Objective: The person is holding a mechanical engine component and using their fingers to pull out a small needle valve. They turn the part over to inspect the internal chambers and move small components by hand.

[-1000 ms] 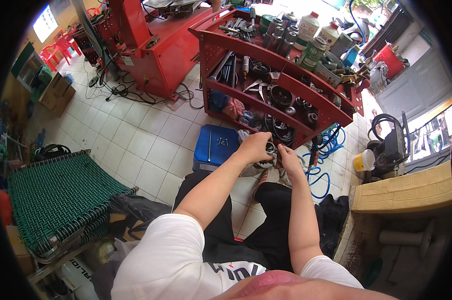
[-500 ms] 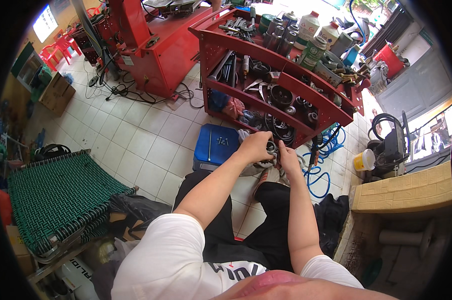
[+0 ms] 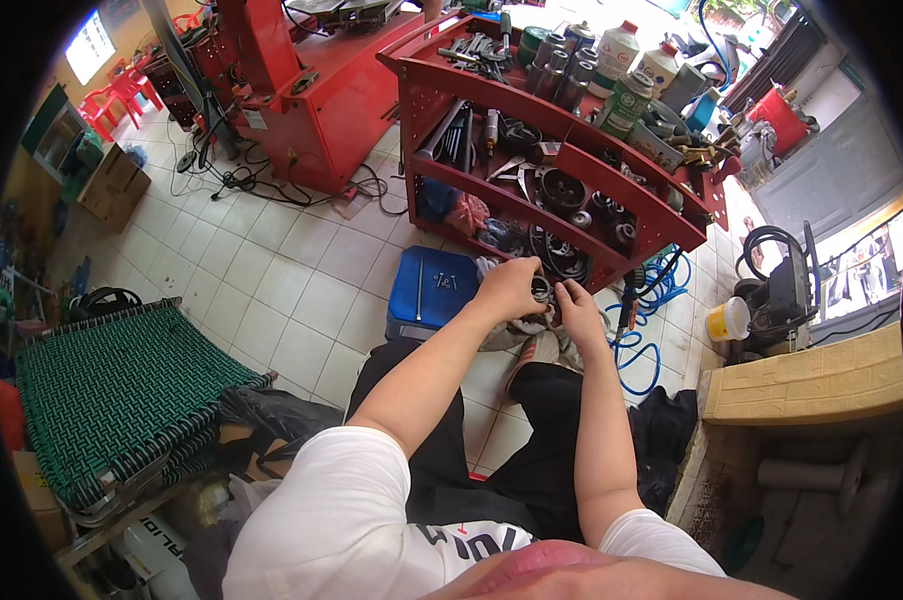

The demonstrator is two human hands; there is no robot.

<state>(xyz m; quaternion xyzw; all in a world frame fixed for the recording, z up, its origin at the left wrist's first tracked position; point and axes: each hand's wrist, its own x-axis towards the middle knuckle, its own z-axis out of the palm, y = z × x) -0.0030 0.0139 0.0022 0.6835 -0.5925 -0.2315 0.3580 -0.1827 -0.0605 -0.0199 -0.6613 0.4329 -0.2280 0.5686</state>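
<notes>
Ahead of my knees, my left hand (image 3: pixel 509 289) is curled around a small round metal part (image 3: pixel 540 290) with a dark opening facing up. My right hand (image 3: pixel 579 314) is just to the right of that part, thumb and fingers pinched together near its edge; what they hold, if anything, is too small to make out. Below both hands lies a crumpled grey cloth (image 3: pixel 561 345). Left of my left hand stands a blue box (image 3: pixel 406 300). On its top lie a long thin metal rod (image 3: pixel 419 290) and several small metal pieces (image 3: pixel 444 283).
A red tool cart (image 3: pixel 491 95) full of tools, cans and bottles stands just beyond my hands. A coiled blue hose (image 3: pixel 636 365) lies right. A green woven seat (image 3: pixel 121 390) is at left, a red machine (image 3: pixel 321 120) farther back. A yellow-and-white bucket (image 3: pixel 728 320) stands right.
My left hand has shifted very slightly left and up. My right hand's fingers have bent and drawn in beside the round metal part.
</notes>
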